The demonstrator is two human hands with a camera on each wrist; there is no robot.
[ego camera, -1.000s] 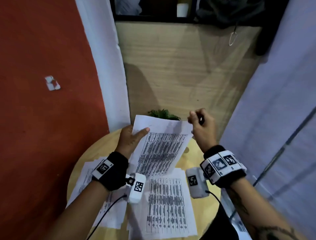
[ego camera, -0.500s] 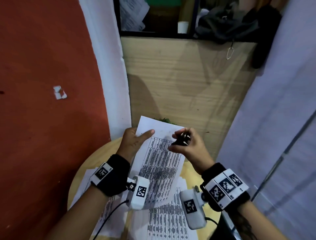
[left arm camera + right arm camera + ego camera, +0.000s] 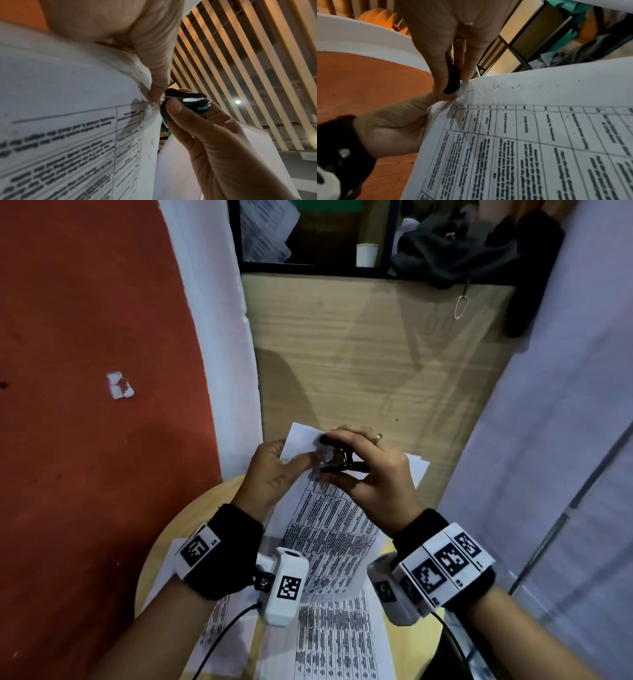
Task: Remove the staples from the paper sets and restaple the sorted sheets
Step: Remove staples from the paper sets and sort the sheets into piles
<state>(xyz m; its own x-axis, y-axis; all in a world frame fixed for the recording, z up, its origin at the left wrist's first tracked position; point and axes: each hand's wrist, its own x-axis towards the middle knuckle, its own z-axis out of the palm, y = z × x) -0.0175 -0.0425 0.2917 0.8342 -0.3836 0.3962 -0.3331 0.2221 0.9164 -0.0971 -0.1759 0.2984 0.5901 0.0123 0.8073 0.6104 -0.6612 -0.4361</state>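
From the head view, the right hand (image 3: 373, 474) has come across from the paper set's (image 3: 329, 529) right corner, where it was a second ago, to its upper left corner, and now pinches a small black staple remover (image 3: 339, 460) against that corner. The left hand (image 3: 274, 474) still holds the set up by its left edge above the round table (image 3: 161, 556), thumb on the printed face; more printed sheets (image 3: 335, 642) lie flat below.

The left wrist view shows the left thumb pressing the corner of the paper set (image 3: 68, 121), just beside the remover (image 3: 187, 102) squeezed between right thumb and fingers (whether a staple is caught, I cannot tell).

In the right wrist view, the remover (image 3: 453, 82) touches the crumpled corner of the set (image 3: 530, 135).
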